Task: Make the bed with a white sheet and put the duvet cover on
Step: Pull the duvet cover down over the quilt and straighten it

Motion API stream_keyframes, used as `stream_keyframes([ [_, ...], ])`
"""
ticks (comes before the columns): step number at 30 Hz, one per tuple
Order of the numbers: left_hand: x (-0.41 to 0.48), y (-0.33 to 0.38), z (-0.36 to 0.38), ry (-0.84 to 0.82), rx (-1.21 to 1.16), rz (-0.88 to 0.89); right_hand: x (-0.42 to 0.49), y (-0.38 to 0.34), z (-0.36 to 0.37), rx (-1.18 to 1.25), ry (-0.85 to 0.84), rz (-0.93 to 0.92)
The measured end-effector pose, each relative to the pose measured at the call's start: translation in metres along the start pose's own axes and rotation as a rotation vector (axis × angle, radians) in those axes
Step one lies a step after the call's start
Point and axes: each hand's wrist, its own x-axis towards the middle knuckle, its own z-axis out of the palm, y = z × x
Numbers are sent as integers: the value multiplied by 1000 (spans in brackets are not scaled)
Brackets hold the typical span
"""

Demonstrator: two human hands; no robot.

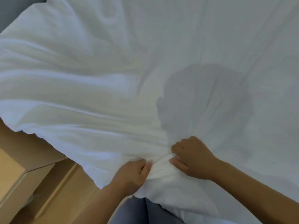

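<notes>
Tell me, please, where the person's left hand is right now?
In the head view, the left hand is low and centre, gripping bunched white sheet at the bed's near edge, just left of the right hand.

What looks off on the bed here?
The sheet isn't flat: both hands, left and right, bunch it at the near edge, and deep wrinkles fan out to the left, where its edge hangs loose over the wooden floor. The grey patch is just a shadow, not a stain.
</notes>
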Motion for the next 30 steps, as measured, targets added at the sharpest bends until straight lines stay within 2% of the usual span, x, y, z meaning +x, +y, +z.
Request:
stream_keyframes([
  [2, -2, 3, 9, 59, 50, 0, -23, 4, 10, -32, 137, 2],
  [4, -10, 7, 23, 30, 15, 48, -50, 12, 28, -84, 175, -15],
  [5, -17, 10, 29, -53, -89, 52, -64, 16, 38, -126, 173, -21],
  [7, -26, 12, 36, -338, -378, 15, -82, 21, 55, -194, 212, 3],
  [8, -28, 12, 37, -450, -461, -7, -85, 23, 60, -212, 242, 28],
  [9, -28, 12, 37, -489, -479, -20, -84, 23, 63, -218, 272, 49],
  [11, -24, 13, 41, -360, -359, -49, -74, 20, 66, -244, 374, 12],
  [14, -27, 23, 61, 100, 96, -71, -63, 15, 65, -253, 403, -37],
  [18, -58, 42, 103, 631, 224, 91, -86, 3, 59, -161, 554, 50],
  [20, -68, 56, 126, 782, 221, 200, -103, -8, 63, -167, 560, 45],
  [23, -73, 81, 151, 739, 323, 291, -131, -17, 76, -210, 440, 60],
  [26, -62, 95, 162, 497, 506, 217, -151, -3, 75, -191, 363, 271],
  [28, -44, 95, 174, 357, 610, 174, -165, 6, 75, -160, 202, 371],
  [30, -30, 100, 181, 344, 668, 203, -178, 12, 78, -228, -29, 339],
])
